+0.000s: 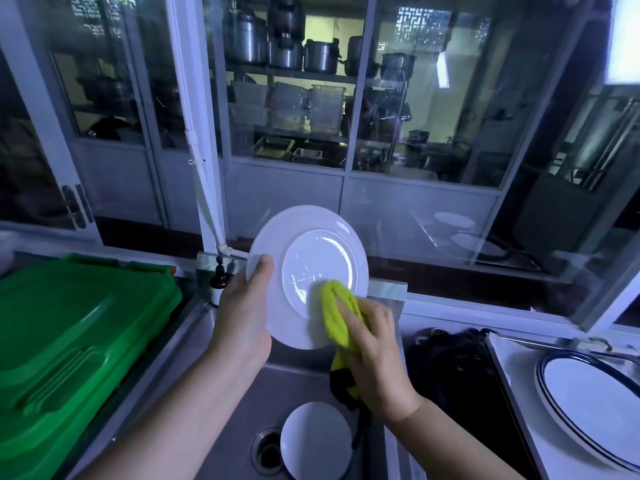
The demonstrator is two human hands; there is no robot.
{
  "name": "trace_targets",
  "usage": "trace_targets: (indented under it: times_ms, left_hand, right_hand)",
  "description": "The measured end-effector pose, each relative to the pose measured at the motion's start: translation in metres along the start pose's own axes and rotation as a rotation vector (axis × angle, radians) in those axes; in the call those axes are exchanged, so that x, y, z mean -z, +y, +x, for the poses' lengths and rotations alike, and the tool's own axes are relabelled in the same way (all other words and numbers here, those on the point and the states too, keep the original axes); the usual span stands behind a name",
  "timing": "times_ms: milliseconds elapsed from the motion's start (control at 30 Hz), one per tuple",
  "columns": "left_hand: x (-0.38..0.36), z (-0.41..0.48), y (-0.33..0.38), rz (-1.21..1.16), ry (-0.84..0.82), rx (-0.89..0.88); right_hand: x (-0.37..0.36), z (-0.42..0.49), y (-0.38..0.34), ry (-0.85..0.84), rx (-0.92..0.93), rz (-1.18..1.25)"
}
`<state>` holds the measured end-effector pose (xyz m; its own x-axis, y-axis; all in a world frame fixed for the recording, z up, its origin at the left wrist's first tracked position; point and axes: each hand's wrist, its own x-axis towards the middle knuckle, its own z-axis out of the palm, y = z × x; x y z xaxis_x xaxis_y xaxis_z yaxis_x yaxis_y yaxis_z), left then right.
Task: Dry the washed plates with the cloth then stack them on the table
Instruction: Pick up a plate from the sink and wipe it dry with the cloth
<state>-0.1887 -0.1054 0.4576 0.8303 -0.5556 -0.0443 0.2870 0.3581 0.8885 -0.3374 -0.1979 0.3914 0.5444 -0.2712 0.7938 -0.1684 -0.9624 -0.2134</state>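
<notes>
Head: glossy white plate

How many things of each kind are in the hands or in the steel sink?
Plates: 2, the large white round plate in the left hand and the small white round plate in the steel sink.
Cloths: 1, the yellow-green cloth in the right hand.
Total: 3.

I read no text, brand, number; pale label on brown bottle, 9 o'clock of raised plate, blurred.
</notes>
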Motion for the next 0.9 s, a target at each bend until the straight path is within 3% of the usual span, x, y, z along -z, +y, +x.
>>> trace_targets:
  times_ms: [167,300,467,733,900]
  left_hand:
    - [-0.006,-0.003,0.0,0.101,-0.019,-0.096]
    - [-0.009,0.005,0.004,0.094,-0.033,-0.117]
    - [0.003,0.022,0.025,0.048,-0.025,-0.166]
    - [0.015,0.023,0.039,0.101,-0.08,-0.172]
    - [0.012,0.019,0.038,0.065,-0.106,-0.109]
  right_hand:
    - [0.004,0.052,-0.014,0.019,-0.314,-0.105]
    - [-0.001,0.083,-0.037,0.002,-0.119,-0.279]
    - [-0.013,0.054,-0.032,-0.078,0.193,-0.187]
    - [0.01,0.081,-0.016,0.009,-0.021,-0.289]
    - [0.0,0.1,-0.053,-0.004,0.079,-0.306]
